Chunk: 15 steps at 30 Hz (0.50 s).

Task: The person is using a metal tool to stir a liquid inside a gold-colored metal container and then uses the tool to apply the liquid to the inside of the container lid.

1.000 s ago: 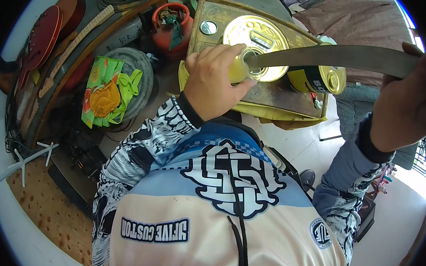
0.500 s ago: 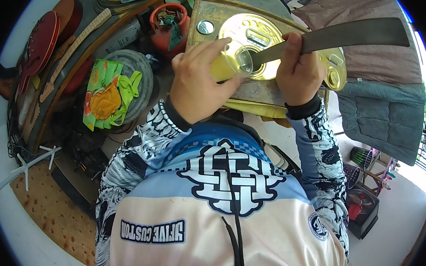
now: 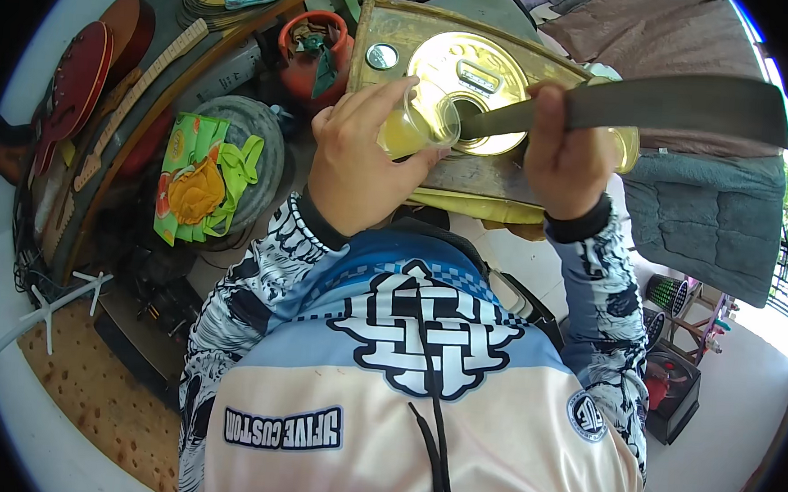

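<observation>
In the upper centre of the frame, a clear cup (image 3: 406,131) with yellow contents is held tilted rightward by the curled fingers of the left hand (image 3: 356,158). To its right, a grey strip (image 3: 678,105) is gripped firmly by the right hand (image 3: 569,162), its end near a gold can's (image 3: 502,70) hole.

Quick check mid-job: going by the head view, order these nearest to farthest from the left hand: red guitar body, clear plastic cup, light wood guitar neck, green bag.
1. Clear plastic cup: in the left hand.
2. Green bag: left of the hand.
3. Light wood guitar neck: beyond the bag, upper left.
4. Red guitar body: farthest left.
</observation>
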Each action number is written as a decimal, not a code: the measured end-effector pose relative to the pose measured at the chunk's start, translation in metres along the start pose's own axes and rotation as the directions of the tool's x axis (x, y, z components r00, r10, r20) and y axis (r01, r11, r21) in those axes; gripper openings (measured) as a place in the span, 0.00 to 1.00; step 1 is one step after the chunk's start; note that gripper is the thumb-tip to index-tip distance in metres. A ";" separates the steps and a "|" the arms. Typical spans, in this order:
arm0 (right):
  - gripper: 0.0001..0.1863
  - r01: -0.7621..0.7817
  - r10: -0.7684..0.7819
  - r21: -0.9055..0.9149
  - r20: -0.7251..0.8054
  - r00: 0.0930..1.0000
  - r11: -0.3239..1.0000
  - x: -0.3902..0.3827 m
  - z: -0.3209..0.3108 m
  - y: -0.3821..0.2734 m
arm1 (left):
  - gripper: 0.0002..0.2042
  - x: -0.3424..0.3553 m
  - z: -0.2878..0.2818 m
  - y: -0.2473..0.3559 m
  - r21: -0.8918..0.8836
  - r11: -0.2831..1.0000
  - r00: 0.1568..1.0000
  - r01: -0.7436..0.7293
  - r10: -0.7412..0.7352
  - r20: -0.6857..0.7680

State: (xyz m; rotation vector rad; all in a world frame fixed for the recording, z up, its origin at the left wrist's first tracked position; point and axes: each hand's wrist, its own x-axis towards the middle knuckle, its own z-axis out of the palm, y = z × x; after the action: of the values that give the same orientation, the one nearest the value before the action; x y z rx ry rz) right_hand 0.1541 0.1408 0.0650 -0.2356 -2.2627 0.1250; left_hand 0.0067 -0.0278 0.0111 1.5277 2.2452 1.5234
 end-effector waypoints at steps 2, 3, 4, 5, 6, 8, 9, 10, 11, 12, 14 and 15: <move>0.04 0.047 -0.049 0.048 0.046 0.998 0.998 -0.013 0.005 0.006 | 0.30 0.002 -0.003 0.001 -0.010 1.000 1.000 0.001 -0.001 -0.007; 0.04 0.091 -0.101 0.104 0.093 0.991 0.990 -0.015 0.005 0.009 | 0.30 0.001 -0.007 0.001 -0.024 0.999 1.000 0.027 -0.027 0.000; 0.04 0.089 -0.118 0.238 0.113 0.987 0.967 -0.011 0.004 0.010 | 0.31 0.001 -0.009 0.000 -0.038 0.998 0.999 0.053 -0.052 0.009; 0.04 0.057 -0.111 0.249 0.207 0.972 0.967 -0.009 -0.002 0.012 | 0.31 0.002 -0.011 0.000 -0.039 0.998 0.999 0.054 -0.054 0.009; 0.04 0.040 -0.100 0.238 0.243 0.965 0.970 -0.009 -0.003 0.011 | 0.31 0.001 -0.010 -0.001 -0.031 0.997 0.997 0.075 -0.075 0.008; 0.05 0.022 -0.088 0.231 0.278 0.957 0.973 -0.009 -0.001 0.013 | 0.31 0.000 -0.006 -0.004 -0.019 0.995 0.995 0.098 -0.098 0.008; 0.07 0.046 -0.115 0.255 0.267 0.957 0.966 -0.007 0.000 0.013 | 0.31 0.000 -0.005 -0.005 -0.028 0.995 0.995 0.100 -0.100 0.012; 0.10 0.069 -0.143 0.278 0.255 0.956 0.958 -0.006 0.001 0.013 | 0.32 0.000 -0.005 -0.005 -0.038 0.994 0.995 0.101 -0.101 0.016; 0.10 0.067 -0.141 0.278 0.254 0.957 0.958 -0.008 -0.003 0.010 | 0.32 0.000 -0.004 -0.004 -0.038 0.994 0.995 0.101 -0.100 0.018; 0.12 -0.069 -0.025 0.298 0.300 0.954 0.952 -0.011 -0.010 0.003 | 0.31 0.000 -0.005 -0.003 -0.040 0.993 0.994 0.107 -0.106 0.025; 0.17 -0.200 0.093 0.287 0.347 0.933 0.937 -0.015 -0.016 0.000 | 0.31 0.000 -0.007 -0.003 -0.043 0.993 0.993 0.111 -0.110 0.035; 0.17 -0.199 0.093 0.287 0.344 0.934 0.937 -0.015 -0.019 0.000 | 0.31 -0.001 -0.006 -0.004 -0.044 0.993 0.993 0.114 -0.112 0.032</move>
State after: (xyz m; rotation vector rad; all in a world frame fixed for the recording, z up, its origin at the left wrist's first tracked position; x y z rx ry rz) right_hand 0.1783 0.1375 0.0664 -0.2253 -2.5059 0.6479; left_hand 0.0011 -0.0327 0.0113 1.3765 2.2231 1.5003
